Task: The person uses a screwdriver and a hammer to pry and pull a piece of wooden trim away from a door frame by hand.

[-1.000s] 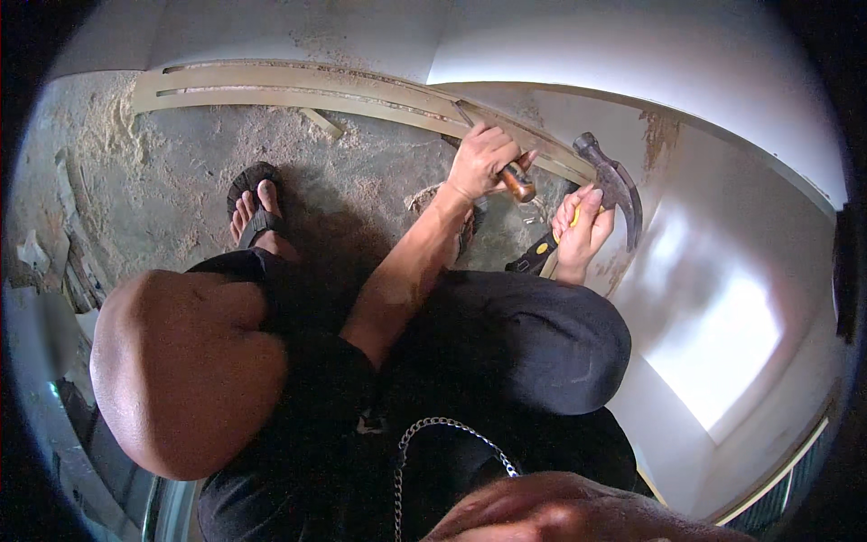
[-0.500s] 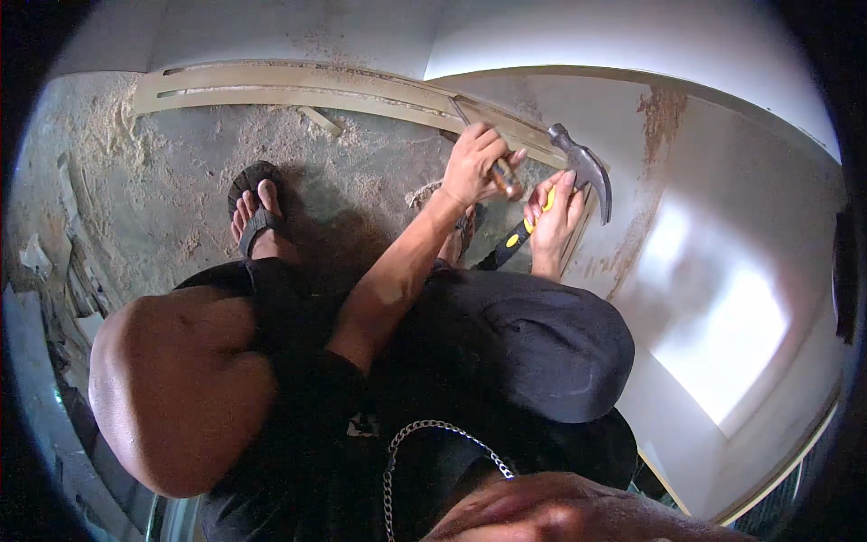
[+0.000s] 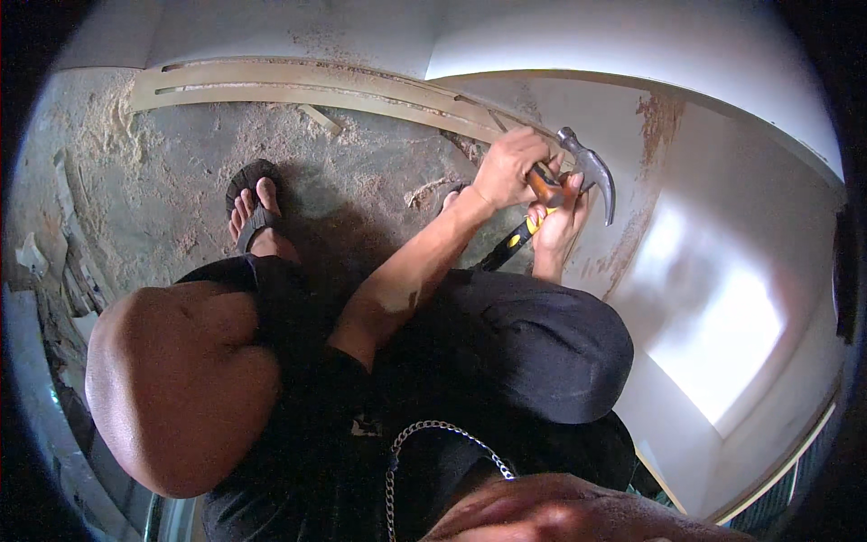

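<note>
My left hand [image 3: 513,169] is closed round a chisel [image 3: 545,185] with an orange-brown handle and a metal collar at its end. Its thin blade points up and left toward the long pale wooden board [image 3: 271,77], which has slots cut along it; whether the tip touches the wood I cannot tell. Just beside it, my right hand [image 3: 558,230] grips a claw hammer [image 3: 596,176] high on its black and yellow handle, close under the dark metal head. The left hand partly overlaps the right one and hides some of the hammer.
Wood shavings and sawdust [image 3: 117,131] lie scattered over the grey floor. A small wood strip [image 3: 320,120] rests against the board's near edge. Scraps [image 3: 77,257] are piled at the left. A pale panel [image 3: 668,379] stands at the right, with my sandalled feet near the work.
My left hand has moved right with the chisel, closer to the hammer. The hammer and right hand have shifted only slightly to the right.
</note>
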Action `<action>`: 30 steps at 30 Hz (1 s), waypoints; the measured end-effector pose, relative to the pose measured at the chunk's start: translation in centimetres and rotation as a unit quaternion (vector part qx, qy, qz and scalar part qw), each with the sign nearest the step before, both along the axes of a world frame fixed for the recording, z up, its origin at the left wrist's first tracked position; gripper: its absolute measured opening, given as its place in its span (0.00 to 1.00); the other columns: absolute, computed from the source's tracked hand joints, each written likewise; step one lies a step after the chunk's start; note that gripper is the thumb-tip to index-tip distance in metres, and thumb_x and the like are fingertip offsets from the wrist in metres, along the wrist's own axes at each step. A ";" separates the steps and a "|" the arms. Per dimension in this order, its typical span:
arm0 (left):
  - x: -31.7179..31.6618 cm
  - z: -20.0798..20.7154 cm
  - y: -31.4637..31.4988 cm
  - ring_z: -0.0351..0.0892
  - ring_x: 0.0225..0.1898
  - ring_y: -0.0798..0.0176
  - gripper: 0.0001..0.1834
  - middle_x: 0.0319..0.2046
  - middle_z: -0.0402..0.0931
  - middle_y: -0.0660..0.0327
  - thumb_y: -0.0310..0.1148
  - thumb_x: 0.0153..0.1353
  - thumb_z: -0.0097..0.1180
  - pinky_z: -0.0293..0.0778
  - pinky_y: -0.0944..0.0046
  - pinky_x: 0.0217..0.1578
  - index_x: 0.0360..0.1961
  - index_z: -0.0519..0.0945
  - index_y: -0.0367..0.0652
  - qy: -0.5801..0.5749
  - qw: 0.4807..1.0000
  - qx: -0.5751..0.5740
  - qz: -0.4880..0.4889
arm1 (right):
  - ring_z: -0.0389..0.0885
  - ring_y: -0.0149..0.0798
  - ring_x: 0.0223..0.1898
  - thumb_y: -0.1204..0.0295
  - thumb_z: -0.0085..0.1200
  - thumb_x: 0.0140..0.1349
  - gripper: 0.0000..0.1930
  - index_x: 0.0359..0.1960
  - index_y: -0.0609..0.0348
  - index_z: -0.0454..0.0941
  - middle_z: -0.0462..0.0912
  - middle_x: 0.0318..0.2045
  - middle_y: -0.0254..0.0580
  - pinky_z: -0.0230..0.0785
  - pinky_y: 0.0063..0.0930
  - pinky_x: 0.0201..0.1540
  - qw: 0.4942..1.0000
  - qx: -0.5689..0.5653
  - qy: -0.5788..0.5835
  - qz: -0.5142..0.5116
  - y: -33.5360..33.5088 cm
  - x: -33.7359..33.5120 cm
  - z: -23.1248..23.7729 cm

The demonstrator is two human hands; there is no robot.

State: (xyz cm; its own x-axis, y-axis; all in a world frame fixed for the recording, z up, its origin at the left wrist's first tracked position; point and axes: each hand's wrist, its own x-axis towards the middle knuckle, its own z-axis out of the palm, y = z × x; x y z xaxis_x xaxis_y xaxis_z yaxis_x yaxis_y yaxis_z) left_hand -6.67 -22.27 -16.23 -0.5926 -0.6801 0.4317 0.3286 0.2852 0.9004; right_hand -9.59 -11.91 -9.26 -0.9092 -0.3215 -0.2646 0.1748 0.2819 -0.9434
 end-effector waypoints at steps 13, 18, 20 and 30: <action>0.1 -1.1 -1.2 0.68 0.22 0.52 0.14 0.18 0.66 0.57 0.25 0.49 0.62 0.65 0.56 0.24 0.17 0.67 0.42 -0.001 0.997 -0.013 0.076 | 0.62 0.25 0.13 0.49 0.43 0.72 0.18 0.37 0.52 0.66 0.65 0.18 0.31 0.55 0.20 0.14 0.995 -0.018 -0.085 -0.043 0.7 -0.4 -0.4; 0.5 -3.0 -1.4 0.72 0.28 0.52 0.14 0.23 0.72 0.59 0.37 0.41 0.68 0.69 0.55 0.32 0.22 0.75 0.45 -0.056 0.997 -0.016 0.052 | 0.62 0.26 0.13 0.50 0.43 0.73 0.18 0.35 0.52 0.64 0.65 0.17 0.31 0.55 0.20 0.14 0.997 -0.020 -0.077 -0.014 0.9 -0.5 -0.9; 0.6 -2.8 -1.7 0.72 0.28 0.52 0.14 0.23 0.71 0.59 0.38 0.40 0.69 0.69 0.55 0.32 0.22 0.75 0.45 -0.053 0.997 -0.008 0.048 | 0.62 0.26 0.13 0.50 0.43 0.73 0.19 0.34 0.52 0.63 0.65 0.17 0.31 0.55 0.20 0.14 0.997 -0.020 -0.077 -0.015 0.9 -0.5 -1.0; 0.4 -3.3 -2.6 0.70 0.26 0.51 0.12 0.21 0.70 0.56 0.32 0.46 0.64 0.67 0.54 0.29 0.20 0.71 0.41 -0.065 0.993 0.022 0.093 | 0.62 0.25 0.13 0.49 0.43 0.73 0.21 0.30 0.52 0.61 0.63 0.17 0.30 0.54 0.19 0.13 0.997 -0.009 -0.076 0.000 0.3 -0.1 -1.0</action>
State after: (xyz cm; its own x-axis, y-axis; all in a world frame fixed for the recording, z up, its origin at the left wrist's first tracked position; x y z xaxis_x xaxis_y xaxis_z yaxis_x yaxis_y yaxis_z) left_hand -6.29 -24.90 -19.54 -0.5037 -0.7997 0.3266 0.1545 0.2886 0.9449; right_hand -9.67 -11.60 -10.22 -0.8591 -0.3267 -0.3940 0.3169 0.2649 -0.9107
